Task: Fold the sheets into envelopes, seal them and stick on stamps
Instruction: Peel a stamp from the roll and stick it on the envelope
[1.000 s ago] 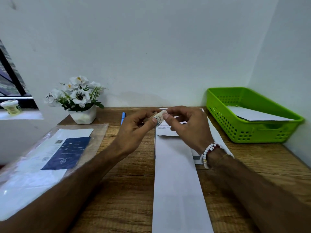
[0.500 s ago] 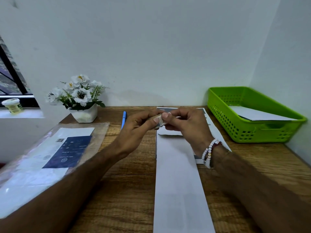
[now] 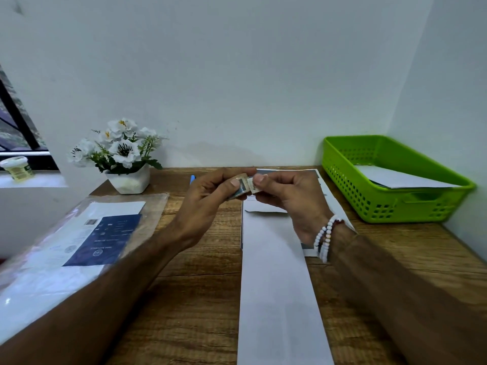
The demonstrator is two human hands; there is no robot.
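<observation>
1. Postage stamps (image 3: pixel 246 187): a small bunch with toothed edges, held in the air above the far end of the long folded white sheet (image 3: pixel 276 285). The print on them is too small to read.
2. Left hand (image 3: pixel 208 204): thumb and curled fingers pinch the stamps from the left.
3. Right hand (image 3: pixel 292 201): thumb and forefinger pinch the pale outer stamp at its edge. There are bead bracelets (image 3: pixel 325 238) at the wrist.
4. Long folded white sheet: lies flat and runs away from the person. It bears no writing.
5. Printed sheet (image 3: pixel 332 204): lies under the far end of the folded sheet. Its text is illegible.
6. Plastic-wrapped pack (image 3: pixel 66 259): well left of the folded sheet. It has a dark blue label (image 3: pixel 105 241) with a barcode and round emblems; the lettering is blurred.
7. Blue pen (image 3: pixel 192 178): far left of the folded sheet, mostly hidden by the left hand.
8. White pot of white flowers (image 3: pixel 129 180): further left, against the wall (image 3: pixel 237 75).
9. Green perforated basket (image 3: pixel 395 201): right of the folded sheet, in the corner. It holds a white sheet (image 3: pixel 395 177).
10. Labelled jar (image 3: pixel 17 168): on the window ledge, far left. Its label is unreadable.
11. Surface: a wood-grain desk (image 3: pixel 197 285) set against pale plain walls.
</observation>
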